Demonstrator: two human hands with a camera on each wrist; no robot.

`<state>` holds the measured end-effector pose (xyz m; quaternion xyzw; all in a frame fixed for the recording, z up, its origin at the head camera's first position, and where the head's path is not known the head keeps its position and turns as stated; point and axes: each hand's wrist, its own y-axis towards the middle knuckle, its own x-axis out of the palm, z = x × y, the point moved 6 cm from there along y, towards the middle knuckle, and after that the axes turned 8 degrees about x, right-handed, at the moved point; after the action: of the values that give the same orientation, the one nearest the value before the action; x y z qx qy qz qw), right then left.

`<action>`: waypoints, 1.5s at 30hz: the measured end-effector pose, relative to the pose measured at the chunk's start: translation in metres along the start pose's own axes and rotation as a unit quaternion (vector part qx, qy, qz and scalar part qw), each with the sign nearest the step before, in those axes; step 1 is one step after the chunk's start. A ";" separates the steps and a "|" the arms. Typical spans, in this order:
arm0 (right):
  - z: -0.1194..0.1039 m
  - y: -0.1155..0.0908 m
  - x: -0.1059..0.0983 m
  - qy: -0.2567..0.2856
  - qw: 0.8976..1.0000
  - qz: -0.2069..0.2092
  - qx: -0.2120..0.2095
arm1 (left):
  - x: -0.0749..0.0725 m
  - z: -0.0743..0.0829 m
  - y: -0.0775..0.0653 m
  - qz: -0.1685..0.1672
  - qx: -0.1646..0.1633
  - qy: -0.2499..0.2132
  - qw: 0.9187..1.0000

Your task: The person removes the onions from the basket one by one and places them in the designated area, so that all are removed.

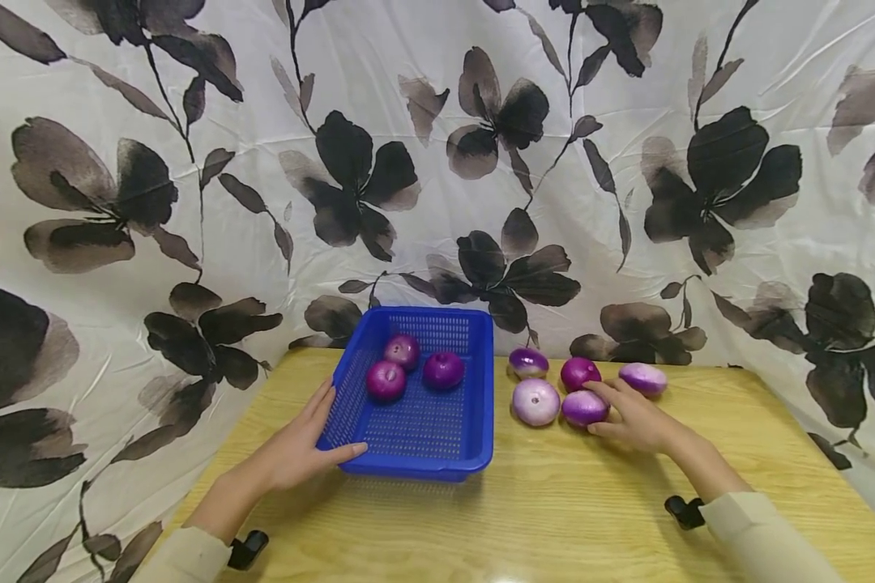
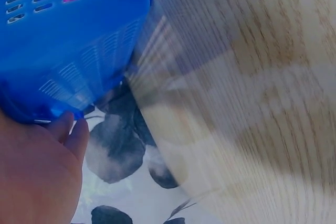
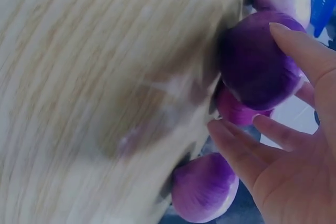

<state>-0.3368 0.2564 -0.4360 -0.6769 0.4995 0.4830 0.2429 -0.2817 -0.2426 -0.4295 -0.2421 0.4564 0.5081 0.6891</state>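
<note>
A blue plastic basket (image 1: pixel 416 463) with slotted walls stands on the table, and three purple onions (image 1: pixel 443 371) lie in its far half. My left hand (image 1: pixel 292 449) holds its near left corner, thumb over the front rim and fingers along the left side. In the left wrist view, fingertips meet the basket's rim (image 2: pixel 63 111). To the right, my right hand (image 1: pixel 638 417) reaches around a purple onion (image 1: pixel 585 408). In the right wrist view the thumb touches this onion (image 3: pixel 260 59), while the other fingers are spread and not closed round it.
Beside that onion lie a pale onion (image 1: pixel 535 402), a darker onion (image 1: pixel 580 374), a two-toned onion (image 1: pixel 528 363) and another onion (image 1: pixel 643 378) at the right. The wooden table (image 1: pixel 554 518) ends at a floral cloth (image 1: pixel 423 202) behind.
</note>
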 end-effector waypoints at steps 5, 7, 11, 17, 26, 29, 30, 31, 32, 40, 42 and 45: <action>0.002 -0.001 -0.001 0.003 1.000 -0.002 0.001 | 0.002 -0.004 -0.001 -0.003 -0.007 0.000 1.000; 0.002 -0.002 -0.001 0.003 1.000 -0.002 0.000 | 0.001 -0.004 -0.002 -0.005 -0.011 0.002 1.000; 0.001 -0.004 -0.007 -0.005 1.000 0.003 -0.002 | 0.000 -0.004 -0.001 -0.010 -0.011 0.004 1.000; -0.008 -0.002 -0.026 -0.016 1.000 0.018 -0.013 | -0.003 -0.003 0.001 -0.008 -0.007 0.009 1.000; -0.042 0.006 -0.034 0.006 1.000 0.002 -0.030 | -0.002 0.001 0.001 -0.008 -0.002 -0.002 1.000; -0.057 0.014 -0.030 0.021 0.999 -0.007 -0.044 | -0.002 0.002 0.002 -0.006 -0.004 -0.004 1.000; -0.062 0.018 -0.029 0.026 0.999 -0.010 -0.045 | -0.003 0.002 0.002 -0.005 -0.005 -0.004 1.000; -0.068 0.023 -0.026 0.035 0.998 -0.013 -0.049 | -0.003 0.002 0.002 -0.004 -0.005 -0.002 1.000; -0.074 0.028 -0.024 0.038 0.998 -0.012 -0.056 | -0.004 0.002 0.002 -0.004 -0.006 -0.001 1.000; -0.125 0.064 -0.006 0.075 0.990 -0.012 -0.121 | -0.003 -0.002 -0.001 0.005 0.001 -0.004 1.000; -0.134 0.073 -0.002 0.083 0.989 -0.015 -0.120 | -0.002 -0.002 -0.002 0.006 0.000 -0.007 1.000; -0.142 0.084 0.005 0.078 0.990 -0.021 -0.118 | 0.001 -0.002 -0.001 0.008 0.000 -0.012 1.000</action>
<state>-0.3543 0.1068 -0.3686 -0.7467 0.4420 0.4791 0.1324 -0.2815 -0.2444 -0.4317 -0.2325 0.4500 0.5162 0.6906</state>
